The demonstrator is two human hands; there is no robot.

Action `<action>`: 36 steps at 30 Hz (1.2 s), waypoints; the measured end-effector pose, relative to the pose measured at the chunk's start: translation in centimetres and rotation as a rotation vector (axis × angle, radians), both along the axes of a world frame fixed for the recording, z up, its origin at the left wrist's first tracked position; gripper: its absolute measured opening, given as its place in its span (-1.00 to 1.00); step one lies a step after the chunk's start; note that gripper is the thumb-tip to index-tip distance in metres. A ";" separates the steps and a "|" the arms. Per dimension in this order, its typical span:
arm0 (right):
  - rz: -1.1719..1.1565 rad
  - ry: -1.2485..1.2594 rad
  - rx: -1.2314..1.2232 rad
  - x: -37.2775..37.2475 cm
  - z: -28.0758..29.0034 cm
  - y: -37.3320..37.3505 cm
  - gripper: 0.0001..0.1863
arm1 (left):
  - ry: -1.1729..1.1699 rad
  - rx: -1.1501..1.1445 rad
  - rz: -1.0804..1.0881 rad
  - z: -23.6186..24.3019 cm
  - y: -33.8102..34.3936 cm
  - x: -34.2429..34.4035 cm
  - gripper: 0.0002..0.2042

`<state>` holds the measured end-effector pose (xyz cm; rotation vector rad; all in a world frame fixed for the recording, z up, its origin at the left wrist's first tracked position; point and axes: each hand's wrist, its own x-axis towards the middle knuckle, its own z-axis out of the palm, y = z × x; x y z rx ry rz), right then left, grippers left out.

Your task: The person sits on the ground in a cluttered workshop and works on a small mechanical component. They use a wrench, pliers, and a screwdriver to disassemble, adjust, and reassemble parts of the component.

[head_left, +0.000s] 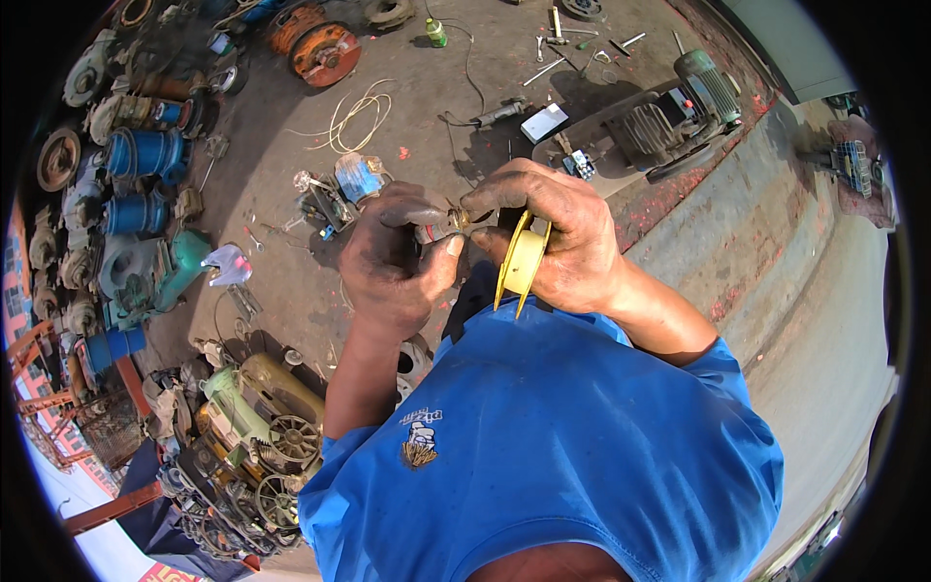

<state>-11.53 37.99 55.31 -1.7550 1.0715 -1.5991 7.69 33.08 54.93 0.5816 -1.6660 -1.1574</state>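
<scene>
- The left hand, just left of the yellow spool, has its palm turned inward, with thumb and bent forefinger clamped on a small metal fitting.
- The right hand arches over the spool; its grip is closed around it, the forefinger and thumb reaching left to the fitting.
- The spool sits edge-up against the right palm, both flanges showing; the fitting is just left of it, mostly hidden by fingers.
- Both elbows are bent, the forearms rising on either side below the spool.
- Below and left of the spool, the blue shirt bears a small emblem with pale lettering.
- The concrete floor spreads beyond the spool toward scattered hand tools.
- Right of the spool, a red-flecked concrete edge runs diagonally, well apart from the hands.
</scene>
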 end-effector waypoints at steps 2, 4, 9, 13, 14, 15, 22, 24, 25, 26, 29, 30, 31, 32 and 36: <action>-0.028 0.093 -0.061 -0.2 -0.1 -0.1 -0.69 | -0.079 -0.058 0.046 0.0 0.3 -0.3 -0.66; -0.054 0.199 -0.127 -0.4 -0.1 -0.2 -0.68 | -0.181 -0.145 0.078 0.4 0.4 -0.3 -0.66; -0.097 0.441 -0.109 -0.6 0.2 -0.1 -0.69 | -0.390 -0.402 0.119 0.8 -0.3 -0.3 -0.68; 0.117 0.244 -0.042 -1.2 0.1 0.0 -0.75 | -0.263 -0.194 0.092 0.4 -0.7 0.1 -0.67; 0.195 0.196 -0.048 -1.3 0.5 0.3 -0.76 | -0.213 -0.098 0.116 0.1 -0.6 0.2 -0.67; 0.204 0.199 -0.021 -1.4 0.4 0.6 -0.76 | -0.163 -0.001 0.138 0.0 -0.6 0.3 -0.67; 0.005 0.230 0.047 -1.8 -0.9 -0.2 -0.66 | -0.039 0.272 -0.019 -0.4 -1.0 1.4 -0.68; -0.070 0.202 -0.049 -1.2 -0.8 -0.6 -0.65 | -0.053 0.298 0.033 0.1 -0.6 0.6 -0.70; -0.076 0.212 -0.056 -1.3 -0.4 -0.6 -0.64 | -0.059 0.311 0.062 0.3 -0.4 0.3 -0.71; -0.080 0.222 -0.064 -1.2 0.0 -0.6 -0.63 | -0.106 0.200 0.057 0.3 -0.5 0.2 -0.70; -0.085 0.315 -0.076 -1.4 0.0 -0.7 -0.62 | -0.219 -0.087 0.037 -0.2 -1.1 -0.2 -0.68; -0.076 0.366 -0.068 -1.6 -0.2 -0.7 -0.62 | -0.241 -0.153 0.033 -0.3 -1.3 -0.4 -0.67; -0.087 0.365 -0.145 -1.5 -0.3 -1.1 -0.65 | -0.269 -0.219 0.038 -0.2 -1.3 -0.4 -0.66; -0.091 0.383 -0.170 -1.3 -0.1 -1.2 -0.67 | -0.303 -0.241 0.052 0.1 -1.1 -0.4 -0.66; -0.109 0.432 -0.108 -1.3 0.1 -1.3 -0.72 | -0.364 -0.328 0.037 0.5 -1.0 -0.4 -0.66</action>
